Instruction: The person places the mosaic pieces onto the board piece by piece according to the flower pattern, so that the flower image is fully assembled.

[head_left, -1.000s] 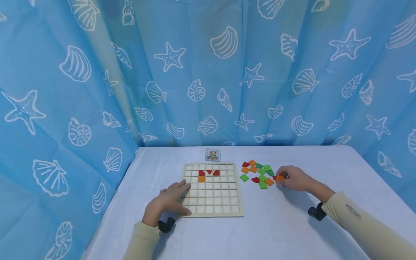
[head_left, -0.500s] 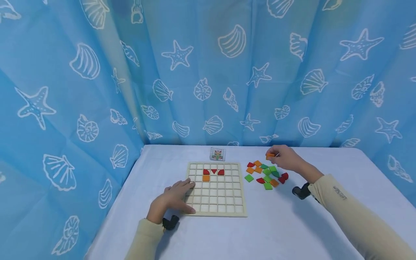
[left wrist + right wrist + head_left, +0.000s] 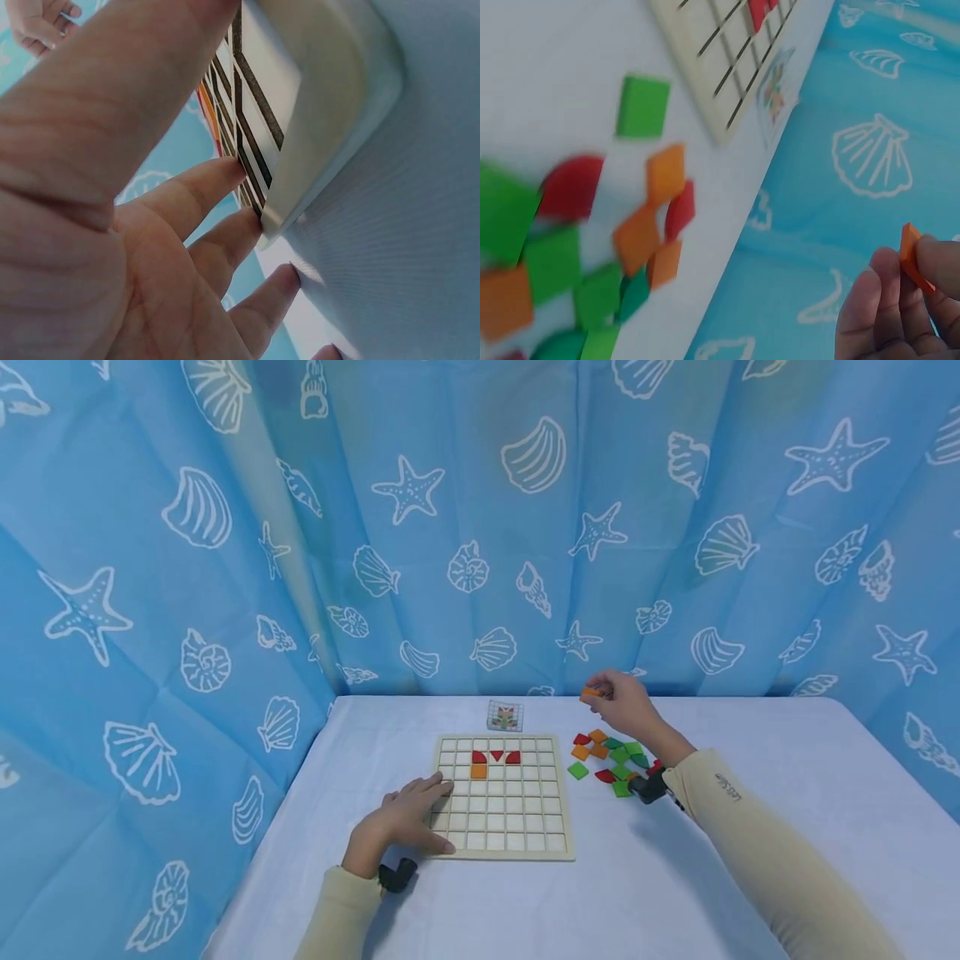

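An orange square tile (image 3: 913, 257) is pinched between the thumb and fingers of my right hand (image 3: 619, 700), raised above the far side of the table beyond the loose tiles. My left hand (image 3: 405, 814) rests with spread fingers along the left edge of the cream grid board (image 3: 566, 827); its thumb lies at the near left corner. In the left wrist view, fingertips (image 3: 251, 220) touch the board's rim. Set in the board's upper cells are two red quarter-round tiles (image 3: 513, 757), a red triangle (image 3: 497, 755) between them, and an orange square (image 3: 478, 771) below the left one.
Loose green, orange and red tiles (image 3: 578, 770) lie in a cluster right of the board. Behind the board is a small card with a coloured grid pattern (image 3: 505, 716). A blue shell-print curtain (image 3: 468, 610) stands along the table's back and left.
My right hand has lifted the orange tile from the right end of the cluster and carried it up and to the left. The left hand keeps its place on the board.
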Available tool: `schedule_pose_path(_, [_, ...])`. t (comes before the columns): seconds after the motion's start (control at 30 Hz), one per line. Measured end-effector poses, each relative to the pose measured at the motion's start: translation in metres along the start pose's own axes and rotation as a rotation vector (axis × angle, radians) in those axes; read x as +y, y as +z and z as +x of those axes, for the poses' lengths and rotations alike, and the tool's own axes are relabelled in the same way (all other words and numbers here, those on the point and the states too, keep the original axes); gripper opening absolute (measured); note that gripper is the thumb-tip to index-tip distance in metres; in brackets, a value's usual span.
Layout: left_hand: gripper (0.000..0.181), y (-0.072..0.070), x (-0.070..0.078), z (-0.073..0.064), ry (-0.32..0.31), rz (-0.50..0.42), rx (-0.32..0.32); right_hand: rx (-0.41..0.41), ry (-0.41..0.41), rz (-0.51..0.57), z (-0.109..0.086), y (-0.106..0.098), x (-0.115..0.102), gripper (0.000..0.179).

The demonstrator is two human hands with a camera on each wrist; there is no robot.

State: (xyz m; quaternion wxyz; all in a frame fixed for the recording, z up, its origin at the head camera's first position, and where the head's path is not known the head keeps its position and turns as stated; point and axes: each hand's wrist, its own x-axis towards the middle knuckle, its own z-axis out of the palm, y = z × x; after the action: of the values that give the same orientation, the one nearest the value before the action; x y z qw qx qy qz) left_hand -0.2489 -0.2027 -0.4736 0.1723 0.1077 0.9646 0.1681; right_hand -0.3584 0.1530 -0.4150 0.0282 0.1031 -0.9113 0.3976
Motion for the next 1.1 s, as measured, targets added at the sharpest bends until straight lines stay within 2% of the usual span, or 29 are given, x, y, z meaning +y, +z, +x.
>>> schedule_pose_path(0.23, [0.1, 0.0, 0.001, 0.0, -0.004, 0.004, -0.004, 0.003, 0.005, 0.079, 0.008, 0.028, -0.008, 0.031])
schedule_pose_path(0.4, [0.1, 0.0, 0.001, 0.0, -0.007, -0.001, -0.006, 0.05, 0.01, 0.137, 0.008, 0.051, -0.016, 0.028])
schedule_pose_path(0.53, [0.1, 0.0, 0.0, 0.0, -0.003, 0.001, -0.004, 0.072, -0.024, 0.193, 0.009, 0.069, -0.021, 0.025])
schedule_pose_path(0.63, [0.1, 0.002, -0.001, 0.0, -0.008, -0.001, -0.003, 0.073, -0.059, 0.183, 0.007, 0.082, -0.025, 0.02])
schedule_pose_path(0.83, [0.099, 0.001, -0.002, 0.0, -0.005, -0.006, 0.001, 0.033, -0.077, 0.132, 0.003, 0.104, -0.03, 0.014])
schedule_pose_path(1.1, [0.1, 0.001, -0.003, 0.001, 0.004, 0.0, -0.001, -0.04, -0.085, 0.132, -0.002, 0.121, -0.026, 0.013])
